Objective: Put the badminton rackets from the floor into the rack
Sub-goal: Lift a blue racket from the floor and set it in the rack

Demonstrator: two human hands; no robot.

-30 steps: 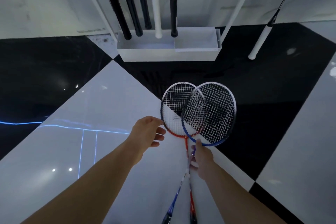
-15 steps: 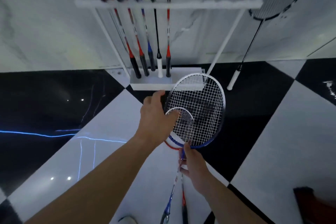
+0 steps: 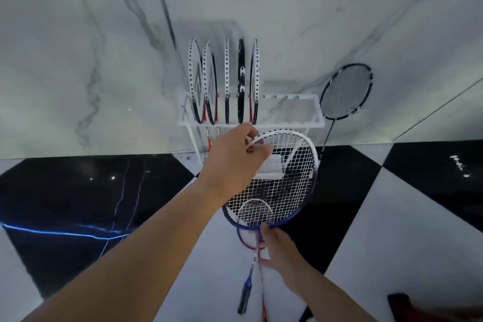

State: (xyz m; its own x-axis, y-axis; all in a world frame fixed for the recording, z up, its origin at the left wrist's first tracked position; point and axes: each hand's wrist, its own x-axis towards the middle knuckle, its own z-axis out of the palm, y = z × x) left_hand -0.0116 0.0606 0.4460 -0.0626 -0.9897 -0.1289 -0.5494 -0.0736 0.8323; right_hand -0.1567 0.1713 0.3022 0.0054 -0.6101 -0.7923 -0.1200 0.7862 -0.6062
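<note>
I hold two rackets in front of the white rack. The blue and white racket faces me, its head raised. My left hand grips the top of its rim. The red racket hangs behind it, mostly hidden, with a smaller-looking head. My right hand pinches both shafts just below the heads; which shaft it grips is hard to tell. Several rackets stand upright in the rack's left slots, while its right slots hold none.
A black racket leans on the marble wall right of the rack. The floor is glossy black and white tile. A dark red object lies at the bottom right corner.
The view tilted up, bringing the rack's top into sight. My left hand went from beside the racket heads to gripping the blue racket's rim, and both rackets rose toward the rack.
</note>
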